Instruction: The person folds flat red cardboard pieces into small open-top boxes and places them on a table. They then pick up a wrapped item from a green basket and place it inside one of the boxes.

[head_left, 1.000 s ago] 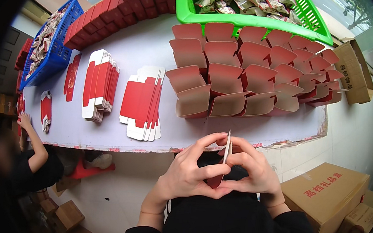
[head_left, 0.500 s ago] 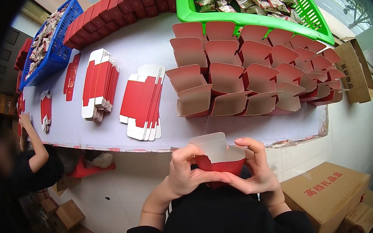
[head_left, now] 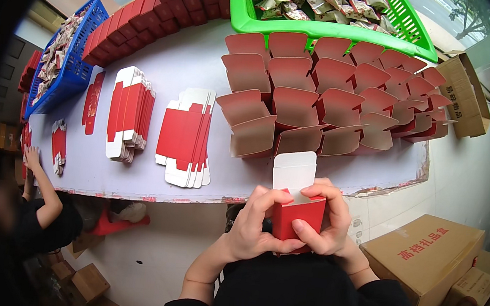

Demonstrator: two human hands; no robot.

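"Gripping what, the bare left hand (head_left: 257, 223) and the bare right hand (head_left: 333, 219) low in the centre of the frame?"

"One small red cardboard box with a pale inside (head_left: 297, 211). The left hand curls around its left side, fingers up at the rim and thumb low on the front. The right hand wraps the other side, its thumb pressed against the red front."

"And how does the box sit?"

"Its top is open, and one white cardboard flap with rounded corners (head_left: 295, 170) stands up from the far side. It's held just right of centre in the lower half, near the close edge of the pale lilac table (head_left: 230, 178)."

"Beyond it?"

"Rows of open red cardboard boxes with raised flaps (head_left: 296, 106) fill the centre right. Behind them, at the top, is a bright green plastic basket (head_left: 329, 30) of small wrapped packets (head_left: 356, 8)."

"Over on the left?"

"Two stacks of flat red-and-white cardboard blanks (head_left: 130, 108), left of centre. At upper left, a bank of closed red boxes (head_left: 133, 22) curves beside a slatted blue plastic basket (head_left: 85, 55). Near the left edge, another person's hand (head_left: 32, 157) is at the table; I can't tell whether it grips anything."

"Lower right?"

"A large brown cardboard carton (head_left: 419, 252)."
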